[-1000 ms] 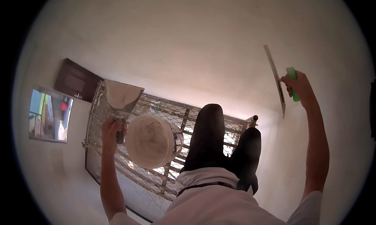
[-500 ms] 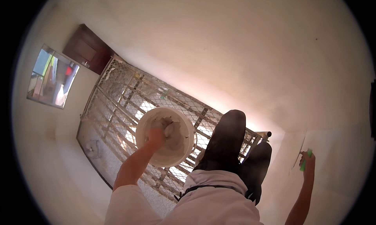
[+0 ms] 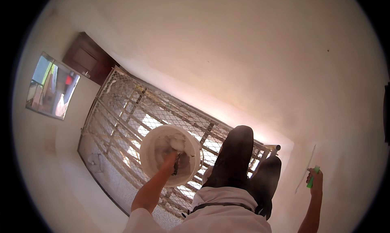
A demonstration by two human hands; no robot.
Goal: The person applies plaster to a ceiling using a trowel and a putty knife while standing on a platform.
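Reaching down into the bucket, the left hand (image 3: 170,160) is closed around the dark handle of a broad putty knife (image 3: 176,168), whose blade cannot be made out clearly among the paste. Well apart from it, the right hand (image 3: 316,180) is clamped on the chunky green handle of a plastering trowel (image 3: 313,177); its long, thin blade is seen nearly edge-on, slanting beside the fingers.

A second ago the putty knife was outside the bucket, to its left, with its flared blade carrying a smooth pale load; now the hand and tool are inside the rim. The trowel, then raised higher, has come down toward the lower right.

The round, whitish plastic bucket (image 3: 148,159) has a thick rim and smeared inner walls, with a pale, soft-looking lump of paste (image 3: 177,142) near the far side. Beneath it, the metal platform (image 3: 118,93) is made of parallel bars under diamond wire mesh, grimy and spattered, with bright light through its gaps. Dark trousers (image 3: 237,152) and a pale, matte shirt (image 3: 227,217) show beside it.

Farther out spreads a smooth cream wall (image 3: 252,50), faintly mottled. At the left are a brown panelled door (image 3: 85,59) and a four-sided window (image 3: 53,86) filled with bright colours.
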